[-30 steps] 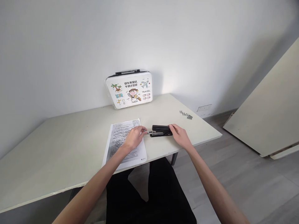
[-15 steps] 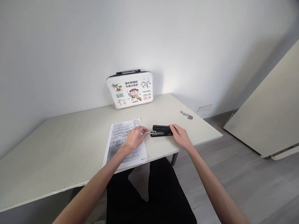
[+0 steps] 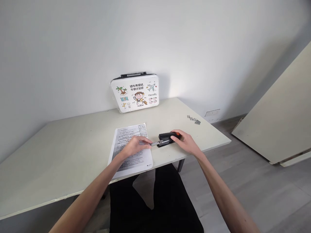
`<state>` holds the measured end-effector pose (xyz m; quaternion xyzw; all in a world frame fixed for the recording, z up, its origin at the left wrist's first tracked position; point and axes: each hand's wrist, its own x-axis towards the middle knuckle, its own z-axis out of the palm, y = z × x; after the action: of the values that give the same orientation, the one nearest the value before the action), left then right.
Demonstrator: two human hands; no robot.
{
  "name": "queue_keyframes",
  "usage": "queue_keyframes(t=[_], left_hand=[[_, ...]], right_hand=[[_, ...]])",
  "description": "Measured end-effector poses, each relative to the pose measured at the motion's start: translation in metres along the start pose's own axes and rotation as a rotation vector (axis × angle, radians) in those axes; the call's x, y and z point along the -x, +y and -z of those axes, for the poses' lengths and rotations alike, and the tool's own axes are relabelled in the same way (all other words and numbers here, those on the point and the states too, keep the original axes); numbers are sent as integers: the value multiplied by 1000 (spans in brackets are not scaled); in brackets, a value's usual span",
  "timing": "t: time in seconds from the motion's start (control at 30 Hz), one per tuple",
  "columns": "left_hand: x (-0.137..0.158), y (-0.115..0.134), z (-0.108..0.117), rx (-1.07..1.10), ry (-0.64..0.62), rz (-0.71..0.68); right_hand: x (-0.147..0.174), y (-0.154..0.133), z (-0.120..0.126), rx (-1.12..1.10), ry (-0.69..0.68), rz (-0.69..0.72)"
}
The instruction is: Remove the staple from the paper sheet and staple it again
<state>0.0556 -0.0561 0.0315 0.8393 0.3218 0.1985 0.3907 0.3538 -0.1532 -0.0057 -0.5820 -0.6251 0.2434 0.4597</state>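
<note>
Pale table (image 3: 73,145), mid-frame: your left hand (image 3: 134,145) pinches, seemingly, a metal strip (image 3: 154,144) while your right hand (image 3: 186,141) clasps the stiff-looking stapler (image 3: 166,136) by its likely sturdier rear.

black stapler (image 3: 165,136) — orange-marked, white case (image 3: 136,93) — cartoon-printed

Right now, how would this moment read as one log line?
Left fingers: pinching metal strip; right fingers: holding black stapler; printed paper: left of stapler; staples: table, right end; white case: standing behind paper
</note>
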Motion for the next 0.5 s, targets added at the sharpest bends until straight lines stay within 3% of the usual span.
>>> queue_keyframes(t=[0.2,0.5], left_hand=[[-21,1,-21,100,10,-73],[-43,-9,-34,28,0,-157]], right_hand=[[0,-2,1,8,-79,46],[-1,5,0,34,-65,64]])
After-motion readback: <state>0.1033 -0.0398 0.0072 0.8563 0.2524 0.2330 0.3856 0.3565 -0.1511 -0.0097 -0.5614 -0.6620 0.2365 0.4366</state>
